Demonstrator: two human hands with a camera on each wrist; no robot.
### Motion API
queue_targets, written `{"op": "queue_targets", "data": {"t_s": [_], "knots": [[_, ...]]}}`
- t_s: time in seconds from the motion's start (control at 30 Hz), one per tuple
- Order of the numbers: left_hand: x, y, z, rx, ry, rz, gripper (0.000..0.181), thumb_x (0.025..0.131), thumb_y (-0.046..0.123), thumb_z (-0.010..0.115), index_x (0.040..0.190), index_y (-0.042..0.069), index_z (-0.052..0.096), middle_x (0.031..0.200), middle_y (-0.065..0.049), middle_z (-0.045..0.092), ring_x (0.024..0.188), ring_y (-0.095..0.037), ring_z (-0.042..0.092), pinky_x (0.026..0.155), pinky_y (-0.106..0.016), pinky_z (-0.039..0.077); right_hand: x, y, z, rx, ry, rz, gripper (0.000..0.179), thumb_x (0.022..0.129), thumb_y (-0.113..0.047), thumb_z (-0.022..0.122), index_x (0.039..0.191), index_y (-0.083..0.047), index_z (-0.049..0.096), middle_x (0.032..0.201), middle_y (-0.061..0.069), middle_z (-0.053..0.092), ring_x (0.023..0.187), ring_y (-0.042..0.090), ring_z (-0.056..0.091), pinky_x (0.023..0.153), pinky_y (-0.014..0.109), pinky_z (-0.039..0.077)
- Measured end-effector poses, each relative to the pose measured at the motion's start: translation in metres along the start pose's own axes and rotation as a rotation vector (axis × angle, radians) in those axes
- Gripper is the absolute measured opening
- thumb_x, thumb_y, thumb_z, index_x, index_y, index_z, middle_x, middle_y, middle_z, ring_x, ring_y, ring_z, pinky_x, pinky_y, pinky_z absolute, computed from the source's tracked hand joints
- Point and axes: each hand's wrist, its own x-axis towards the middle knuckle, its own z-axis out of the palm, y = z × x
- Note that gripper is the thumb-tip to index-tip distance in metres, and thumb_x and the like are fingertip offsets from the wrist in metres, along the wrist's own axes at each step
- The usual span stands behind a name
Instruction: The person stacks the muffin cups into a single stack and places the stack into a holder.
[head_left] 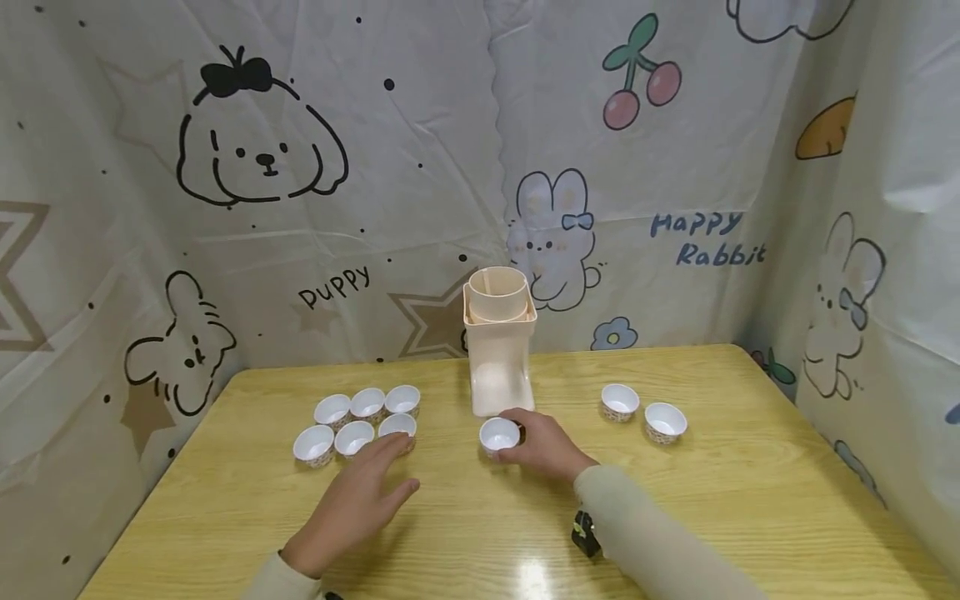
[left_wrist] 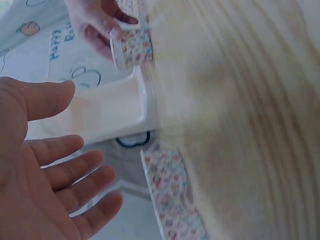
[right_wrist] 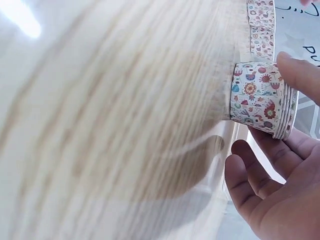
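Observation:
A small stack of nested paper cups, white inside with a floral print outside, stands at the table's middle. My right hand pinches it between thumb and fingers; in the right wrist view several rims show at its top. My left hand is spread, palm turned inward and holding nothing, close to the front row of several paper cups on the left. Its fingertips overlap one cup in the head view; whether they touch it I cannot tell. Behind the stack stands a cream plastic holder.
Two more paper cups stand apart on the right side of the wooden table. A round cream tube sits in the holder's top. Printed cloth hangs behind the table and along both sides.

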Motion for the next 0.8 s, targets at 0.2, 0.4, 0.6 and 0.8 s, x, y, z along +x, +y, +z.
{"op": "queue_targets", "data": {"t_s": [0.2, 0.4, 0.6, 0.8], "knots": [[-0.004, -0.011, -0.017, 0.149, 0.101, 0.082, 0.053, 0.08, 0.02, 0.081, 0.126, 0.001, 0.064, 0.131, -0.015, 0.065, 0.122, -0.036, 0.059, 0.103, -0.058, 0.044, -0.001, 0.0, 0.001, 0.039, 0.003, 0.043, 0.055, 0.075, -0.024, 0.086, 0.124, -0.011, 0.065, 0.111, 0.005, 0.07, 0.098, 0.017, 0.061, 0.089, 0.037, 0.049], [-0.007, -0.039, -0.032, 0.163, 0.188, 0.037, 0.056, 0.079, 0.016, 0.081, 0.128, 0.0, 0.06, 0.128, -0.019, 0.065, 0.118, -0.04, 0.06, 0.096, -0.058, 0.046, 0.0, -0.003, 0.003, 0.029, 0.013, 0.036, 0.057, 0.076, -0.024, 0.085, 0.126, -0.009, 0.064, 0.116, 0.008, 0.07, 0.102, 0.02, 0.062, 0.091, 0.04, 0.05], [-0.002, -0.08, -0.045, 0.143, 0.142, -0.119, 0.063, 0.084, 0.017, 0.076, 0.134, -0.011, 0.051, 0.131, -0.033, 0.058, 0.119, -0.051, 0.055, 0.096, -0.065, 0.043, 0.001, -0.006, 0.003, 0.03, 0.048, 0.064, 0.058, 0.076, -0.022, 0.084, 0.127, -0.008, 0.063, 0.112, 0.009, 0.071, 0.097, 0.019, 0.063, 0.087, 0.038, 0.051], [0.0, -0.112, -0.052, 0.118, -0.019, -0.268, 0.087, 0.084, 0.04, 0.077, 0.142, -0.013, 0.04, 0.14, -0.038, 0.047, 0.125, -0.058, 0.046, 0.099, -0.068, 0.039, -0.001, -0.007, 0.0, 0.034, 0.039, 0.104, 0.06, 0.076, -0.023, 0.085, 0.13, -0.008, 0.063, 0.111, 0.009, 0.071, 0.095, 0.018, 0.063, 0.086, 0.038, 0.051]]}}
